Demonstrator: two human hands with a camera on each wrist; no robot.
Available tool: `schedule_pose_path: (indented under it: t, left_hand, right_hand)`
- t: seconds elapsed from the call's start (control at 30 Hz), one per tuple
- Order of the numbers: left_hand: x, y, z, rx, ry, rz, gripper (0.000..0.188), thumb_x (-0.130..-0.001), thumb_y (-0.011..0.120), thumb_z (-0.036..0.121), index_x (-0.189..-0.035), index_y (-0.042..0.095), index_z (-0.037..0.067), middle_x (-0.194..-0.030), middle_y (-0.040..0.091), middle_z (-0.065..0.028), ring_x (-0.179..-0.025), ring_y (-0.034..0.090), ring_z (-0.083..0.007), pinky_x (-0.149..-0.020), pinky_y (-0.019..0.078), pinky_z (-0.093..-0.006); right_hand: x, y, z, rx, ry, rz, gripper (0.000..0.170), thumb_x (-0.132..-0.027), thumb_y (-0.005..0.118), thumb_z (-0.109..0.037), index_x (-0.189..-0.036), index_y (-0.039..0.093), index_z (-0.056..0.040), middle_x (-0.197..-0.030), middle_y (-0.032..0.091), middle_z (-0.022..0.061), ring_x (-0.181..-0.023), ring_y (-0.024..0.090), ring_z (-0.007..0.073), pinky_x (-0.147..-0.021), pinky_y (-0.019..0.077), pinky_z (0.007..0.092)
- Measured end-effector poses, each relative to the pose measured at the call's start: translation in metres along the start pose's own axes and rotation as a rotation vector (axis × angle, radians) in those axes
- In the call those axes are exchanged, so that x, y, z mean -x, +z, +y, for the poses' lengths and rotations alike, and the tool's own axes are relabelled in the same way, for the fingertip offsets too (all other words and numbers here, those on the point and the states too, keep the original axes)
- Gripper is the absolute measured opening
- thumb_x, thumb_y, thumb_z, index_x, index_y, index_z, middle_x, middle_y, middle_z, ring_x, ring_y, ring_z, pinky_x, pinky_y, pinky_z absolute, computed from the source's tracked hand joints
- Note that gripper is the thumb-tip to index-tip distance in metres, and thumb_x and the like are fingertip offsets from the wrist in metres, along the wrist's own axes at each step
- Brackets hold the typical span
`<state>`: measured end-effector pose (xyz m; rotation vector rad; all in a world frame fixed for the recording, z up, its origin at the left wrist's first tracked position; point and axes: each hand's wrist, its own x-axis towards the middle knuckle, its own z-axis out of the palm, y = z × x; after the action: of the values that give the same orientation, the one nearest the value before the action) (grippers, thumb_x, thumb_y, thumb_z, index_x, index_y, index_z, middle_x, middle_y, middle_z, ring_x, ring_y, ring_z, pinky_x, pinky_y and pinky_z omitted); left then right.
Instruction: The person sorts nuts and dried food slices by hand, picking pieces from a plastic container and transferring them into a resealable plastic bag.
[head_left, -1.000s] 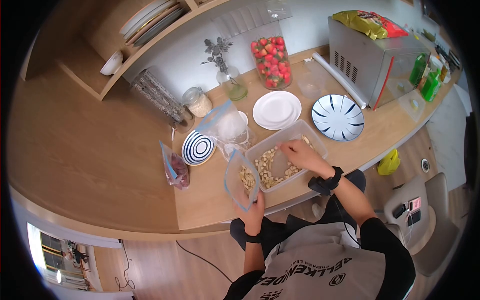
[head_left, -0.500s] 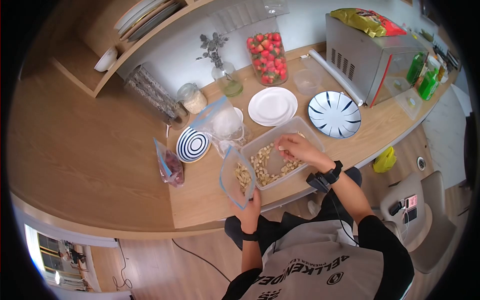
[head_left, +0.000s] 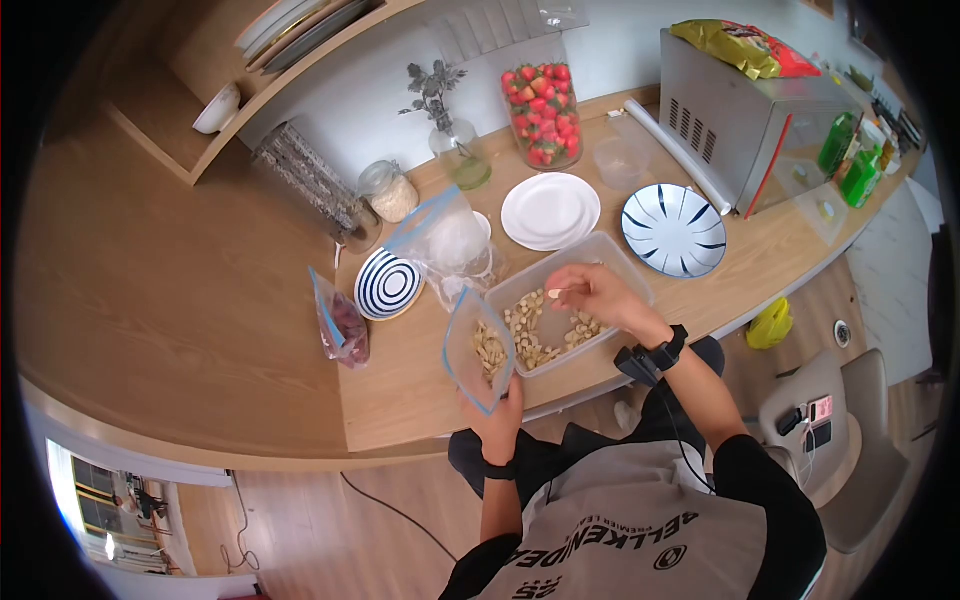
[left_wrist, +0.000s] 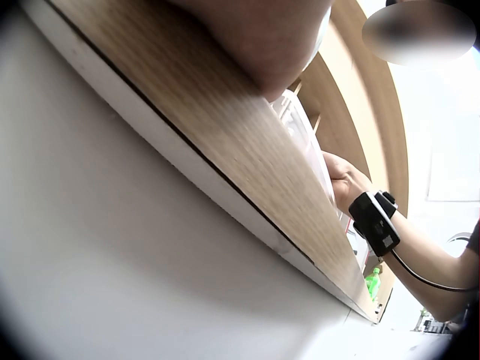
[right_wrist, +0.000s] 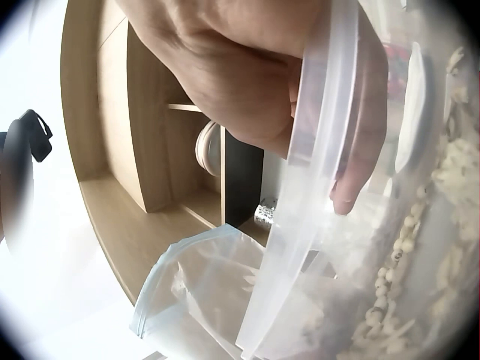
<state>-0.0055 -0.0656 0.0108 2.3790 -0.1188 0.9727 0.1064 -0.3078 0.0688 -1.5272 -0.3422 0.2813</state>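
Your left hand (head_left: 495, 418) grips the open zip bag (head_left: 463, 365) at its near end, mouth gaping, some pale slices inside; the left wrist view doesn't show the grip itself. Your right hand (head_left: 600, 297) is over the clear plastic container (head_left: 612, 255), thumb and fingers pinching one pale piece (head_left: 554, 293); from the right wrist camera, its fingertips show blurry through the container wall. Zip bag is just left of the container, near the front edge of the tabletop (head_left: 400, 405). More pale pieces (head_left: 538, 355) lie scattered across the container floor, some whole and round, some sliced. Behind the zip bag sits a bigger clear bag (head_left: 452, 240) with white stuff in it, then the ringed plate (head_left: 390, 285) and a small bag of dark red bits (head_left: 346, 332) further left. Behind the container, white plate (head_left: 550, 212); to its right, the blue-streaked plate (head_left: 674, 230). Strawberries (head_left: 543, 115) in a tall clear holder at the back, microwave (head_left: 690, 110) right of them, snack bag (head_left: 745, 48) on top
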Motion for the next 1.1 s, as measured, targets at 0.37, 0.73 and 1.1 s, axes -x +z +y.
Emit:
schedule_pose_path:
  t: [0.37,0.73,1.1]
  left_hand:
    - [0.01,0.007,-0.01,-0.04,-0.02,0.0,0.059,-0.085,0.081,0.02,-0.135,0.061,-0.005,-0.123,0.068,-0.0272,-0.107,0.065,-0.0487,-0.092,0.0527,-0.0522]
    - [0.013,0.008,-0.015,-0.061,-0.001,-0.035,0.064,-0.085,0.08,0.022,-0.138,0.058,-0.008,-0.127,0.064,-0.0324,-0.114,0.062,-0.0525,-0.098,0.0506,-0.0541]
    - [0.012,0.006,-0.008,-0.015,-0.033,-0.054,0.057,-0.087,0.079,0.019,-0.134,0.06,-0.008,-0.125,0.065,-0.0323,-0.113,0.062,-0.0532,-0.096,0.0509,-0.0539]
  right_hand:
    - [0.001,0.0,0.005,0.074,-0.026,0.008,0.036,-0.095,0.052,0.012,-0.127,0.064,-0.0007,-0.11,0.068,0.0073,-0.094,0.072,0.0146,-0.086,0.0611,0.0293]
    - [-0.001,0.001,0.011,0.24,-0.144,0.068,0.017,-0.097,0.068,-0.001,-0.114,0.071,0.0006,-0.101,0.075,0.0069,-0.095,0.071,0.0121,-0.085,0.0566,0.0282]
    - [0.004,0.006,-0.003,0.194,-0.021,0.027,0.015,-0.101,0.058,0.003,-0.116,0.059,-0.0005,-0.105,0.076,0.009,-0.1,0.074,0.0154,-0.086,0.0575,0.0279]
